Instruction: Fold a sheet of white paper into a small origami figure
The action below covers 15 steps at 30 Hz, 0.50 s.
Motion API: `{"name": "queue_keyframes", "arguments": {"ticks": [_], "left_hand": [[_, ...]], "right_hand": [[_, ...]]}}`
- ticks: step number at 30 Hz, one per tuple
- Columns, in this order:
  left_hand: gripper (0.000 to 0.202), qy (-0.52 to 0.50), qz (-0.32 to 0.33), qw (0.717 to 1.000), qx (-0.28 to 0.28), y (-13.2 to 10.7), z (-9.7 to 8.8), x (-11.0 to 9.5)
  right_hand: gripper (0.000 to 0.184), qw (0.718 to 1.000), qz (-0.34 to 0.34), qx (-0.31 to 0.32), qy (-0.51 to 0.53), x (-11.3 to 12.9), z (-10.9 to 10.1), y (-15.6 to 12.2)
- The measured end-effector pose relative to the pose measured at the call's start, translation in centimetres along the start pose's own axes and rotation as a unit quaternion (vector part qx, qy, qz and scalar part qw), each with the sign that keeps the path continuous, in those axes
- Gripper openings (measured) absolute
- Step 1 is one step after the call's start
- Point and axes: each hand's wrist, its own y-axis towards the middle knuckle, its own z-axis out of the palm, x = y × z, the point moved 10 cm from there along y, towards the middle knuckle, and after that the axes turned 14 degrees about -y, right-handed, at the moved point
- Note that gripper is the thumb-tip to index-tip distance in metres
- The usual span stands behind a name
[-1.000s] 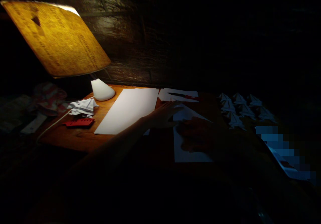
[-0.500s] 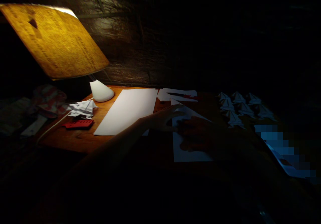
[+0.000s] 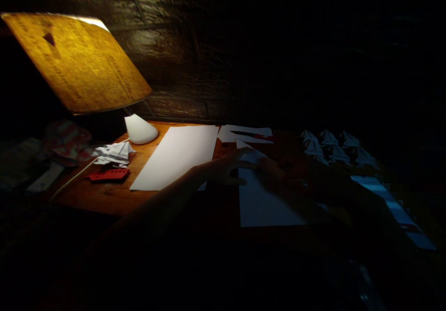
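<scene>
A white sheet of paper [image 3: 266,211] lies on the wooden table in front of me, its top drawn to a point and its right side slanting, so it appears folded over. My left hand [image 3: 230,168] rests on its upper left edge with the fingers apart. Over the slanted right side is my right hand [image 3: 284,171], touching or very close to the paper. Deep shadow hides most of its fingers, so their grip is unclear.
A stack of white paper [image 3: 177,155] lies left of the sheet. Behind are paper pieces [image 3: 230,134] with a dark-bladed, red-handled tool. A lit lamp [image 3: 141,129], crumpled paper [image 3: 113,154] and a red object [image 3: 109,175] stand left. Several folded paper figures [image 3: 336,153] and a glowing screen [image 3: 379,192] are right.
My right hand has moved up and to the right across the sheet, uncovering more of its lower part. My left hand stays on the left edge. The view has shifted slightly.
</scene>
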Motion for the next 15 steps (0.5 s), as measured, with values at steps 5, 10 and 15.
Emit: {"name": "queue_keyframes", "arguments": {"ticks": [5,10,15], "left_hand": [[0.055,0.003,0.002,1.000,0.002,0.0,0.1,0.1],[0.054,0.001,0.012,1.000,-0.004,0.0,-0.2,-0.4],[0.054,0.007,0.006,1.000,-0.002,0.1,-0.3,-0.3]], "right_hand": [[0.021,0.999,0.030,0.017,-0.016,-0.9,-0.8,-1.1],[0.029,0.997,0.017,0.002,-0.072,-1.3,-1.0,-3.1],[0.040,0.991,0.008,-0.046,-0.128,-1.6,-0.8,-6.2]]}}
